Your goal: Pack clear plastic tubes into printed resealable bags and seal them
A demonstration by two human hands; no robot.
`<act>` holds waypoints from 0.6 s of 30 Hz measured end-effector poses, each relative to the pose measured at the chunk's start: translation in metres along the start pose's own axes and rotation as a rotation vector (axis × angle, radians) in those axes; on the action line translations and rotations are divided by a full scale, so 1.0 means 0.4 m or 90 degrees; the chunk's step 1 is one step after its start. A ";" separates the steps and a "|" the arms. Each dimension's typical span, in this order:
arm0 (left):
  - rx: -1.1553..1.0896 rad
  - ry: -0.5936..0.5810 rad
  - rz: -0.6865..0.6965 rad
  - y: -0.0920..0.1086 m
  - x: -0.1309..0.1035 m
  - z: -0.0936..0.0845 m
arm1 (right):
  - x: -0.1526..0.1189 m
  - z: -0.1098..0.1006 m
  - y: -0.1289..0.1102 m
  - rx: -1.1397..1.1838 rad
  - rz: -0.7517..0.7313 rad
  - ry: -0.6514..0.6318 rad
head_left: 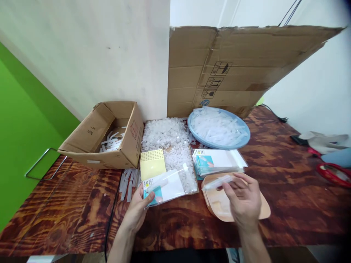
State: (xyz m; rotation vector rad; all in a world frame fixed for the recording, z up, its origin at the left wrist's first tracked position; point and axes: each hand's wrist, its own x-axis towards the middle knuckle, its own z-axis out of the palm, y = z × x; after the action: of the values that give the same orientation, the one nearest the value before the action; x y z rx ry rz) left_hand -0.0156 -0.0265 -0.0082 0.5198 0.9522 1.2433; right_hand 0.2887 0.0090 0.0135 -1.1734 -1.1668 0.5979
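Note:
My left hand (pixel 139 206) pinches the left end of a clear packet (pixel 167 187) with a white and teal printed card, held over the table's front part. Between the fingers of my right hand (pixel 244 199) is a translucent white tube (pixel 217 182), tilted above a light wooden tray (pixel 264 210). More translucent pieces lie in that tray, partly hidden by my hand. Behind the tray sits a stack of similar packets (pixel 219 160). A yellow sticker sheet (pixel 152 164) rests just behind the held packet, on a flat box of small clear pieces (pixel 166 133).
An open cardboard box (pixel 131 142) with white strips stands at the left. Loose translucent strips (pixel 128 184) lie beside it. A blue basin (pixel 245 140) heaped with white tubes is at the back, before an upright cardboard sheet (pixel 241 65). Red tape (pixel 333 175) lies far right.

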 end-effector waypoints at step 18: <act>-0.046 0.131 0.080 0.026 0.035 0.099 | -0.073 0.152 -0.033 0.022 0.031 -0.147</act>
State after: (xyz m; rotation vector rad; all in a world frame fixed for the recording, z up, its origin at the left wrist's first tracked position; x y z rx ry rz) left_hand 0.0119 -0.0042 0.0167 0.4049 1.0539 1.4603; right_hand 0.2203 0.0029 0.0116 -1.1268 -1.3189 0.8039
